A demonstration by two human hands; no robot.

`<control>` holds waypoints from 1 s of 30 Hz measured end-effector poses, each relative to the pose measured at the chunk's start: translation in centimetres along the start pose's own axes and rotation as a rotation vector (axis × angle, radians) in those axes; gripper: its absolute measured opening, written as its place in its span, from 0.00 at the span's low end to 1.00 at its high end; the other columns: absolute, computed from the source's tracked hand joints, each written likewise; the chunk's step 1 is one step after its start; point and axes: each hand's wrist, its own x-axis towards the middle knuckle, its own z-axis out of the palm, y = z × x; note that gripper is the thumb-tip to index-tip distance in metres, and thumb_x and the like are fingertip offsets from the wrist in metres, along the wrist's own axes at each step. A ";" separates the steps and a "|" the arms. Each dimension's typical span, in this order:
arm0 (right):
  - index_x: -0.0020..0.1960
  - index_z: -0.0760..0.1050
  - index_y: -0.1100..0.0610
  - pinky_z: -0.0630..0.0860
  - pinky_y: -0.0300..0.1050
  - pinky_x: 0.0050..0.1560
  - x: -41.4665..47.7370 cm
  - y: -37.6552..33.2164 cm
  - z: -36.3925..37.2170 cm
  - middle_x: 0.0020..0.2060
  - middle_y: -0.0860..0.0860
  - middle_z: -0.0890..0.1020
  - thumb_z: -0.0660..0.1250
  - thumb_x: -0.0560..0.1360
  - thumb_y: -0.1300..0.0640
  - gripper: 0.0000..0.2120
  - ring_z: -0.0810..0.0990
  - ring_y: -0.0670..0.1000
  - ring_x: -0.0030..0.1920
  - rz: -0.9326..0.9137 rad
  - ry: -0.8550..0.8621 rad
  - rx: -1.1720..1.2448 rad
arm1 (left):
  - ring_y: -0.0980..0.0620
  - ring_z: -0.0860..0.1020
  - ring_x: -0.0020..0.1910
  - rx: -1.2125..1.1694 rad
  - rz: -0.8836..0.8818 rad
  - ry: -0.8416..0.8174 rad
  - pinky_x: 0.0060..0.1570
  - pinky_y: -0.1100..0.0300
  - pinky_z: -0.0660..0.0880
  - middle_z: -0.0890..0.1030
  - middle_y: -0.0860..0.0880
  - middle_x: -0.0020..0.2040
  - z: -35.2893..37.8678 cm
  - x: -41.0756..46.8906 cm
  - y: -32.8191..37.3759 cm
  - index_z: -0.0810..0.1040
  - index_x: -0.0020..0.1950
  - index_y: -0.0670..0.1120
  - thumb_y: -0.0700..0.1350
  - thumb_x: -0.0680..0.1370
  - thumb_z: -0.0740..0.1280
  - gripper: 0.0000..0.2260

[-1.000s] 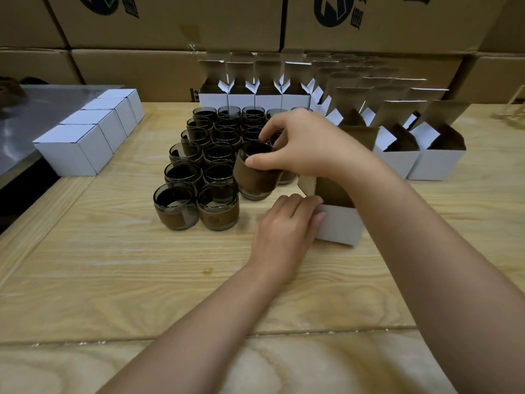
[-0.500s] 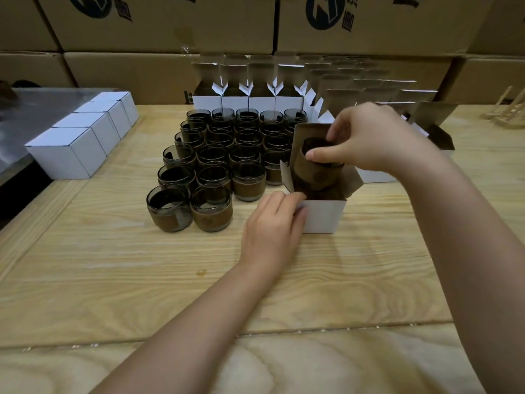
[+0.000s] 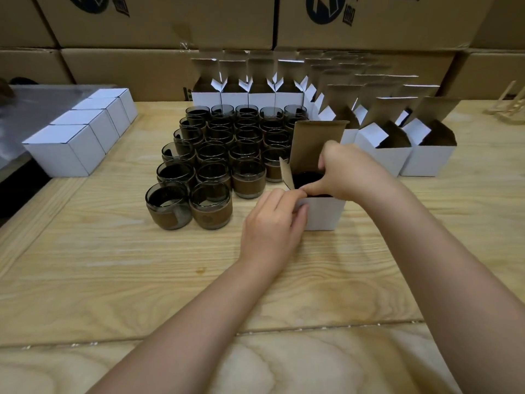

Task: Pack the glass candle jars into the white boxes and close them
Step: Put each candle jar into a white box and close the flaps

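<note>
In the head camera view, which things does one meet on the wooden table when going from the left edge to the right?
Row of closed white boxes → group of glass candle jars → open box being packed, with both hands on it → open empty boxes → light wooden pieces at the far right edge.

No readable text is found. Dark printed logos with cut-off characters are seen on two brown cartons (image 3: 159,21) (image 3: 369,21) stacked well behind the hands; nothing can be made out. No lettering is seen on jars or white boxes.
</note>
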 end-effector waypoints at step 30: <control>0.66 0.73 0.57 0.76 0.52 0.57 -1.0 3.8 7.4 0.60 0.59 0.79 0.62 0.79 0.62 0.16 0.80 0.55 0.54 0.096 0.063 1.605 | 0.53 0.68 0.69 -0.301 -0.211 -0.152 0.68 0.53 0.66 0.72 0.48 0.69 -0.1 0.2 -0.7 0.72 0.69 0.42 0.55 0.80 0.53 0.24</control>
